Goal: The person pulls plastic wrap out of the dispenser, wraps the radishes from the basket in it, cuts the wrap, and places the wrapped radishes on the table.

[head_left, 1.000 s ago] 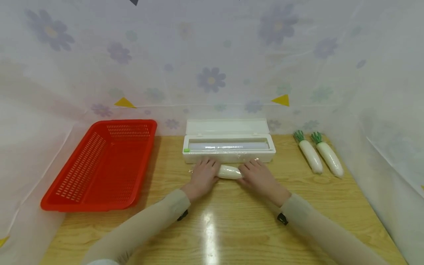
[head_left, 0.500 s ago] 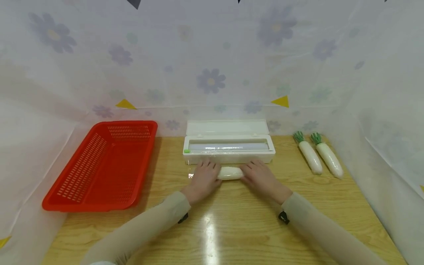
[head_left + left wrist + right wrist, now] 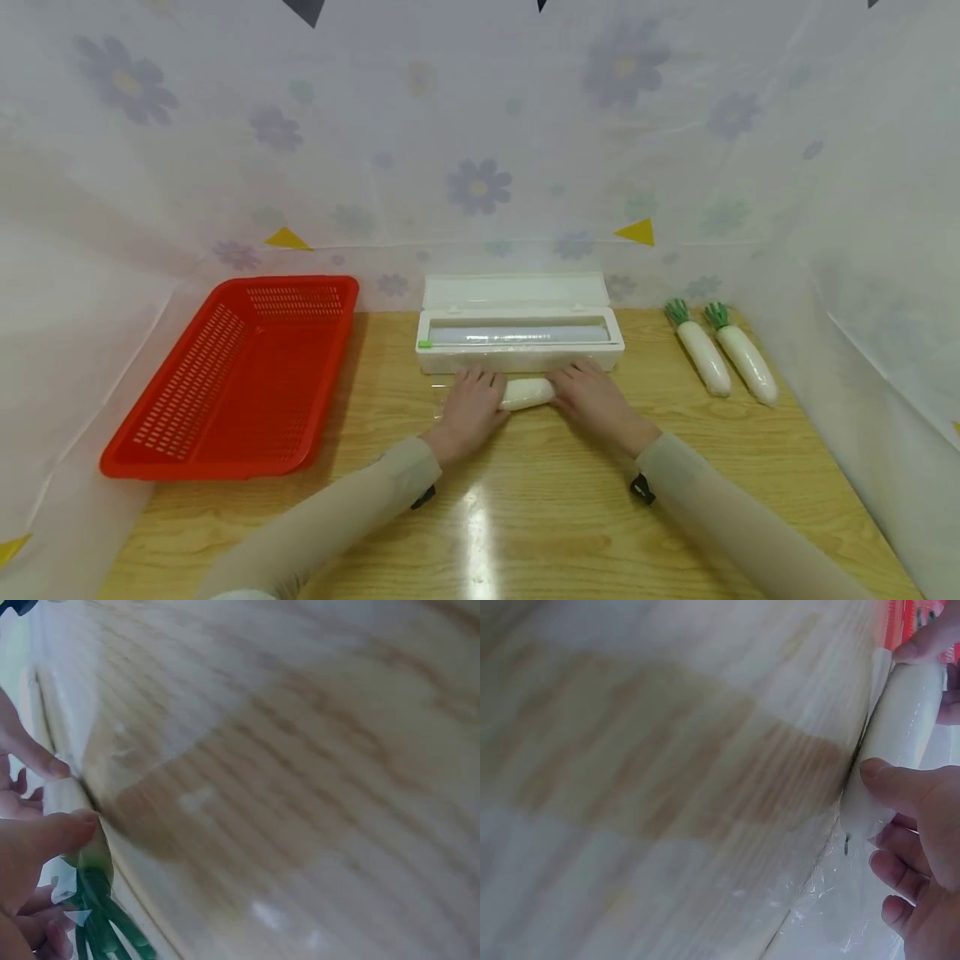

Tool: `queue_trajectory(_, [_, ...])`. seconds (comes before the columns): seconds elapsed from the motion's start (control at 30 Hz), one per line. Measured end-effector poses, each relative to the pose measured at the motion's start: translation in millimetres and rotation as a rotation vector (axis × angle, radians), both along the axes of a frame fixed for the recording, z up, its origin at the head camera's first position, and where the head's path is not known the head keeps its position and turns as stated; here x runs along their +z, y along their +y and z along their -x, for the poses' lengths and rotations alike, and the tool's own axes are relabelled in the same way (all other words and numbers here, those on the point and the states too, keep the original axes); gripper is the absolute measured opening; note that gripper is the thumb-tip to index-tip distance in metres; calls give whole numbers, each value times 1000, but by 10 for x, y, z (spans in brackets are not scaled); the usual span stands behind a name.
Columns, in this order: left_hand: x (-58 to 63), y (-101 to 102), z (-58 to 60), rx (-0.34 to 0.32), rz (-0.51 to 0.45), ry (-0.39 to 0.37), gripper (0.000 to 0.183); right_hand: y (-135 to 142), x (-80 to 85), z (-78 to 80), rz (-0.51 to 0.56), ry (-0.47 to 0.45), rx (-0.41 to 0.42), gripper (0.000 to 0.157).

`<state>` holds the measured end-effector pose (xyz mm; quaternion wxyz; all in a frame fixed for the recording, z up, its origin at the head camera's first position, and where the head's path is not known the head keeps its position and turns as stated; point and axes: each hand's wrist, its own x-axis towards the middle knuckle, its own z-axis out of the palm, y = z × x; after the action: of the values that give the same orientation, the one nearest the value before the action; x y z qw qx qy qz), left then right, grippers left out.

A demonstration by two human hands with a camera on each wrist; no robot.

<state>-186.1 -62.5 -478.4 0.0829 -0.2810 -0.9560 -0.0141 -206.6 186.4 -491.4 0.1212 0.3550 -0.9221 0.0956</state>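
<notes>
A white radish [image 3: 527, 393] lies crosswise in front of a white cling film box [image 3: 517, 360], its lid raised and a film roll [image 3: 517, 335] inside. My left hand [image 3: 472, 410] grips the leafy end, thumb on top; green leaves [image 3: 101, 919] stick out below that hand in the left wrist view. Around the tapered end my right hand [image 3: 592, 404] holds on, its thumb [image 3: 885, 780] pressing the radish and fingers curled on the far side. Clear cling film [image 3: 817, 915] shows by the radish in the right wrist view.
Left on the wooden table [image 3: 555, 517] stands a red plastic basket [image 3: 318, 400]. Two more white radishes with green tops, one [image 3: 703, 358] beside the other [image 3: 748, 364], lie at the right. A flowered sheet [image 3: 480, 108] hangs behind.
Both hands keep their hold on the radish. The left hand has moved slightly right and nearer the person, and the radish now sits a little tilted, right end higher in the head view.
</notes>
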Motion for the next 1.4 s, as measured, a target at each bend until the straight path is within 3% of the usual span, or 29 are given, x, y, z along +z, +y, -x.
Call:
queue_trajectory(0.23, [-62, -44, 44, 13, -97, -119, 40, -14, 29, -12, -7, -13, -2, 39])
queue_trajectory(0.53, [-61, -123, 46, 9, -124, -148, 47, -14, 34, -51, -5, -7, 34, 37])
queue_trajectory(0.97, [44, -230, -218, -84, -145, -211, 50, 15, 131, -399, 24, -113, 40, 51])
queue_trajectory(1.1, [80, -266, -332, -113, -186, -264, 52, 29, 123, -529, 41, -93, 61, 52])
queue_trajectory(1.23, [79, -294, -412, -140, -198, -267, 45, 55, 85, -616, 55, -65, 100, 45])
queue_trajectory(1.4, [68, -305, -431, -157, -200, -234, 34, 74, 75, -663, 75, -57, 123, 32])
